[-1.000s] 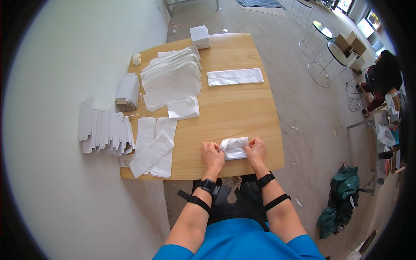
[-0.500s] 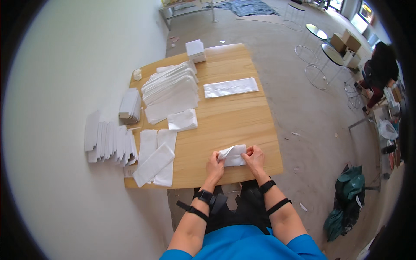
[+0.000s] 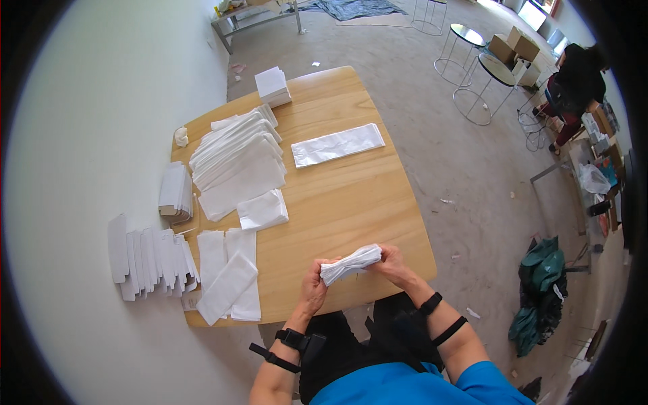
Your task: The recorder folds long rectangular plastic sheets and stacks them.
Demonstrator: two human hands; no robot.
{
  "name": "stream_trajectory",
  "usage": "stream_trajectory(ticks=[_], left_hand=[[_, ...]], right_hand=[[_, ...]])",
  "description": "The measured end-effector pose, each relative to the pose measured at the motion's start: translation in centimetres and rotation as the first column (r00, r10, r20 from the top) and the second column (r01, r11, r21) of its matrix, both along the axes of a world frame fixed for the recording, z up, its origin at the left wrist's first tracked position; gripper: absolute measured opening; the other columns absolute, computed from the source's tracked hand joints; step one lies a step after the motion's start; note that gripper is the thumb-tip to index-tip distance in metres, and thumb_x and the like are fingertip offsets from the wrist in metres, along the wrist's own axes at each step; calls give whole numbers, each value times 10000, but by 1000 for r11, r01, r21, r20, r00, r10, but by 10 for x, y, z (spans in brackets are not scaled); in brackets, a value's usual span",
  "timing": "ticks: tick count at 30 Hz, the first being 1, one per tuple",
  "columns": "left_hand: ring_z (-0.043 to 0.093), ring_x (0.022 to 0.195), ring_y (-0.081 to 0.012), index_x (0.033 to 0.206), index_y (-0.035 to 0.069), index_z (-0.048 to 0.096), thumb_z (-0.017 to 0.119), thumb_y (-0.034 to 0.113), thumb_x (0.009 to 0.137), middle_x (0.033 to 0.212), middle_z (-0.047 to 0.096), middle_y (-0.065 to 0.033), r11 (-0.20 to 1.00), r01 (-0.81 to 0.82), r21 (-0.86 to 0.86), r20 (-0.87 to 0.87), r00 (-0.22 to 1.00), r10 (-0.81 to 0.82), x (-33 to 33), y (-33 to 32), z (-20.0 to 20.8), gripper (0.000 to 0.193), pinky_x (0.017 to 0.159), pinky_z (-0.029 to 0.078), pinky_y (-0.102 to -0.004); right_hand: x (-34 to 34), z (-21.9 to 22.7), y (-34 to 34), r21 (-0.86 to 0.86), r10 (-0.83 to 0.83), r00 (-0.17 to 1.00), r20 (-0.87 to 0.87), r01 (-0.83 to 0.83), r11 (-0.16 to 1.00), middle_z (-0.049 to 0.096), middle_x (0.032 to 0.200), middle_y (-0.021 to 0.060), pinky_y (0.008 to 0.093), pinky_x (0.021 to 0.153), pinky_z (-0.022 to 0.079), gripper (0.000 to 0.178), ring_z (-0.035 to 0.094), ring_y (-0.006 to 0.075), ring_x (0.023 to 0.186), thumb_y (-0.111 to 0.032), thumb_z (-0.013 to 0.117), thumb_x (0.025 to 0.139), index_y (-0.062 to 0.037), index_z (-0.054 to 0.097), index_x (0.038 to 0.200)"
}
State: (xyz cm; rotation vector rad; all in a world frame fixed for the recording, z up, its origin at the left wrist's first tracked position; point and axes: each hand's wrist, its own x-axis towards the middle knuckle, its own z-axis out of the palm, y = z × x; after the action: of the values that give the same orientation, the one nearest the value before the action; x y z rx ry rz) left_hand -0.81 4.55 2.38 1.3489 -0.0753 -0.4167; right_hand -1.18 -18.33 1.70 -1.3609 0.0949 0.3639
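A folded bundle of thin white sheets (image 3: 351, 264) is held just over the near edge of the wooden table, its many layered edges showing. My left hand (image 3: 313, 287) grips its left end and my right hand (image 3: 393, 265) its right end, with the fingers partly hidden behind it. To the left, flat white strips (image 3: 226, 287) lie crossed over one another. Beyond them is a smaller folded white stack (image 3: 263, 210). Farther back, a fanned pile of long white sheets (image 3: 236, 162) covers the table's left side. A long shiny white packet (image 3: 339, 145) lies right of that pile.
A small stack of white cards or boxes (image 3: 273, 86) stands at the table's far edge. Folded white cartons (image 3: 152, 260) line the left side by the wall. Right of the wooden table (image 3: 364, 216) are round stools (image 3: 496, 69), a green bag (image 3: 540, 290) and another person (image 3: 574, 84).
The bundle has come up and tilted in my hands, turning its layered edges into view. The whole view has shifted, moving the table left and lower.
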Motion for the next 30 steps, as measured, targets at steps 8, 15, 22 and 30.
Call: stream_trajectory(ticks=[8,15,22,30], left_hand=[[541,1140,-216,1029,103,622,704,33,770,1069,663,-57,960,58,273,150,983,-102,23,17,-21,280,1081,297,-426],[576,944,-246,974,102,690,729,44,678,956,659,-45,860,-7,511,456,850,-265,50,8,-4,303,854,447,-344],[580,925,-245,980,106,695,734,68,668,949,664,-38,869,129,477,437,824,-362,66,3,-7,317,839,457,-354],[594,974,-243,991,73,686,752,69,691,996,672,-53,895,163,415,371,868,-330,71,0,-6,308,866,480,-348]], right_hand=[[12,12,12,-229,-61,975,216,111,967,638,1159,105,348,946,467,289,515,268,1227,17,733,715,-77,700,986],[23,-3,-4,-360,173,900,399,-20,933,551,1334,128,383,1051,386,350,441,306,1308,-26,752,707,-86,697,1047],[31,4,3,-273,138,921,365,-36,961,508,1380,145,398,1083,353,384,373,310,1363,-41,749,725,-105,699,1100],[35,-10,-3,-219,148,922,358,-71,973,521,1369,137,387,1074,362,346,409,315,1336,-37,744,734,-112,718,1071]])
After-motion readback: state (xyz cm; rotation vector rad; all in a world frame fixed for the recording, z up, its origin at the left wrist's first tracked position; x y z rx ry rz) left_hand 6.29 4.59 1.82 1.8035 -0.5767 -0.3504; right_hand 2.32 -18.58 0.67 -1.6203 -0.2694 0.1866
